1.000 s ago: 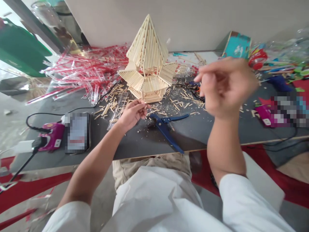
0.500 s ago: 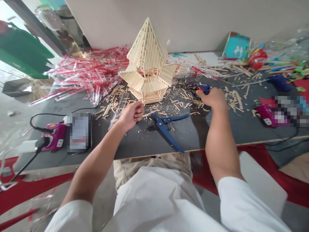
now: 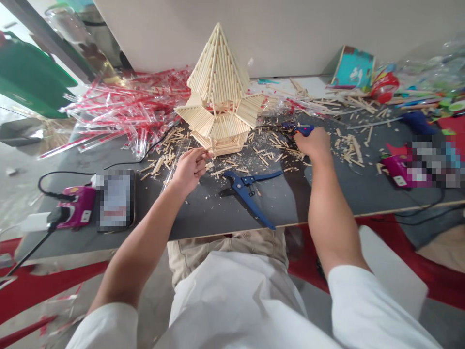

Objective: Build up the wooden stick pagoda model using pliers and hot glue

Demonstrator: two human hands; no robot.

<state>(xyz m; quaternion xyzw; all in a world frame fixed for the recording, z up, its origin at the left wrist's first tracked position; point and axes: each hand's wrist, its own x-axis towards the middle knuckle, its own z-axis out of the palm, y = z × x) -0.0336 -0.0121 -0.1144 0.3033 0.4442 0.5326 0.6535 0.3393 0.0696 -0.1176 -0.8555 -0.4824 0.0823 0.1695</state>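
Note:
A model house of pale wooden sticks (image 3: 220, 97) with a pointed roof stands on the dark table (image 3: 327, 194). My left hand (image 3: 189, 168) hovers just in front of its base, fingers pinched on a short wooden stick. My right hand (image 3: 315, 144) rests on the table to the right of the model, closed over a blue and orange glue gun (image 3: 301, 129) whose tip pokes out beyond the fingers. Blue-handled cutters (image 3: 249, 190) lie between my two hands. Cut stick pieces (image 3: 276, 145) are scattered around the model.
A heap of red and clear wrappers (image 3: 127, 109) covers the back left. A purple device (image 3: 74, 211) with a black cable sits at the left, another purple device (image 3: 395, 172) at the right. A teal box (image 3: 354, 68) and colourful clutter fill the back right.
My right hand dropped from mid-air down to the table and closed on the glue gun. My left hand stayed by the model's base with its stick.

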